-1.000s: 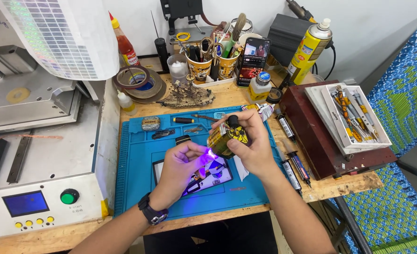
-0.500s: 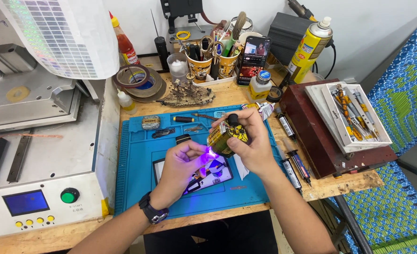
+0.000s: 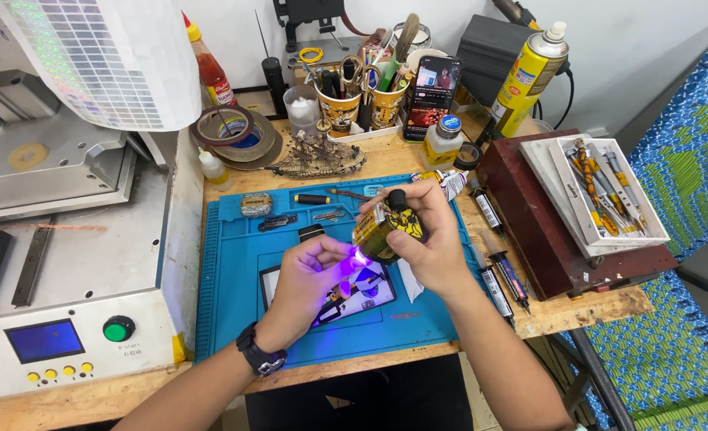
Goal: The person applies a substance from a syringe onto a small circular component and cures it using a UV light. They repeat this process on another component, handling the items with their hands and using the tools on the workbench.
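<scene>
My right hand [image 3: 430,239] grips the torch [image 3: 382,227], beam on, violet glow on my left hand's [image 3: 310,279] fingertips, which pinch something too small to tell above the phone [image 3: 346,297] on the mat [image 3: 234,263]. Curing looks underway, I'd say, not finished.

left hand [image 3: 310,279] hides phone screen [image 3: 354,295], grey machine [image 3: 67,239] cropped left

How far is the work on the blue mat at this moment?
Done: tools and syringes are laid out around the blue mat, and a flat device lies on it. In hand: the right hand aims a small yellow lamp whose violet light falls on the left hand, held above the device. Left: the device stays on the mat, under the hands; whether it is finished cannot be seen.
</scene>
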